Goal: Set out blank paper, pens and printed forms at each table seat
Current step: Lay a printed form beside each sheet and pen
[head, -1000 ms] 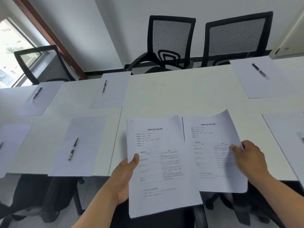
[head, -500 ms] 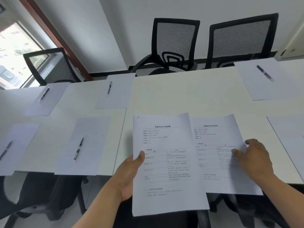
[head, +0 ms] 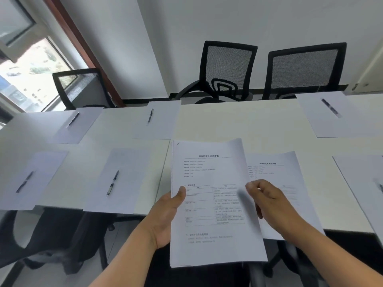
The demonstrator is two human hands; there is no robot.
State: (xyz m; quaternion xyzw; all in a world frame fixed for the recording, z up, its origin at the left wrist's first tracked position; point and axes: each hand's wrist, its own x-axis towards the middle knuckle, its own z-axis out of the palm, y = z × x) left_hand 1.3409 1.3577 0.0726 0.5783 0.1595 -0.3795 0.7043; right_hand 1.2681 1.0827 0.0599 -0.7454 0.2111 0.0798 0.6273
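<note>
My left hand [head: 165, 216] grips a stack of printed forms [head: 211, 208] by its left edge, thumb on top, above the near edge of the white table [head: 238, 125]. To its right a single printed form [head: 275, 168] lies flat on the table. My right hand [head: 269, 201] hovers over that form, next to the stack's right edge, fingers loosely curled and blurred, holding nothing. Blank sheets with black pens lie at other seats: a near-left sheet [head: 128, 162] with a pen [head: 113, 183], and a far one [head: 161, 119].
More blank sheets with pens lie at far left [head: 80, 125], near left [head: 31, 179], far right [head: 329, 114] and the right edge [head: 364, 179]. Black mesh chairs [head: 226, 71] [head: 304, 73] stand behind the table, one [head: 76, 88] by the window.
My right hand has let go of the single form, which now lies on the table, and moved left toward the stack. The view has tilted slightly up.
</note>
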